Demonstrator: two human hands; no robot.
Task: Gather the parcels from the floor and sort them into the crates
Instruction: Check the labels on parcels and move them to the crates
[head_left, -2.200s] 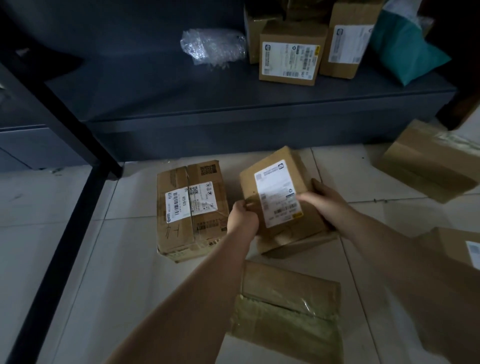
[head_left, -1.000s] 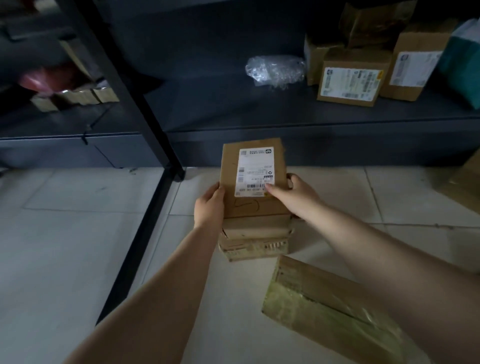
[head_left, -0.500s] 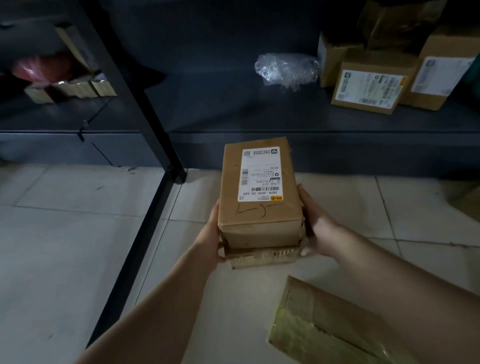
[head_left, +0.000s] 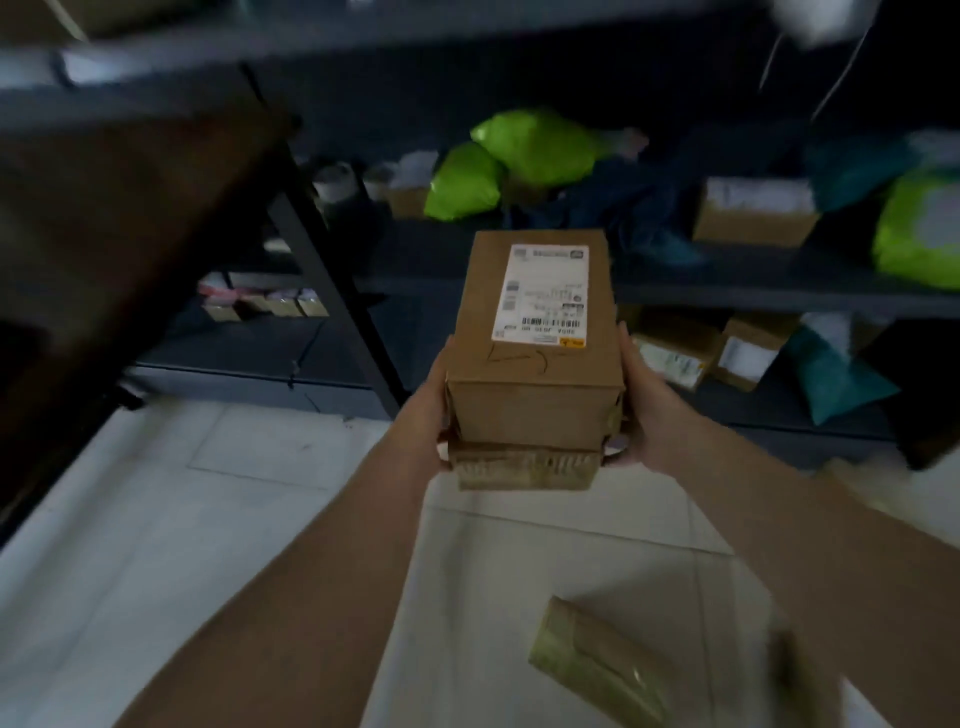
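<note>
Two stacked parcels lifted off the floor

The left hand (head_left: 434, 410) and the right hand (head_left: 641, 410) clasped the sides of a labelled cardboard box (head_left: 535, 332) resting on a flatter taped parcel (head_left: 524, 465). Half a second before, the stack was low over the tiled floor (head_left: 208, 519); now it was raised before the dark shelves (head_left: 727, 291), probably ready for carrying to a crate. One taped parcel (head_left: 597, 670) remained at the floor's near edge.

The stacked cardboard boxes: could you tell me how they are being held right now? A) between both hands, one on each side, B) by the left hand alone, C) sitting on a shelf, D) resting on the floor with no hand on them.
A: the left hand and the right hand press against opposite sides of the stacked cardboard boxes, which are lifted clear of the tiled floor.
</note>
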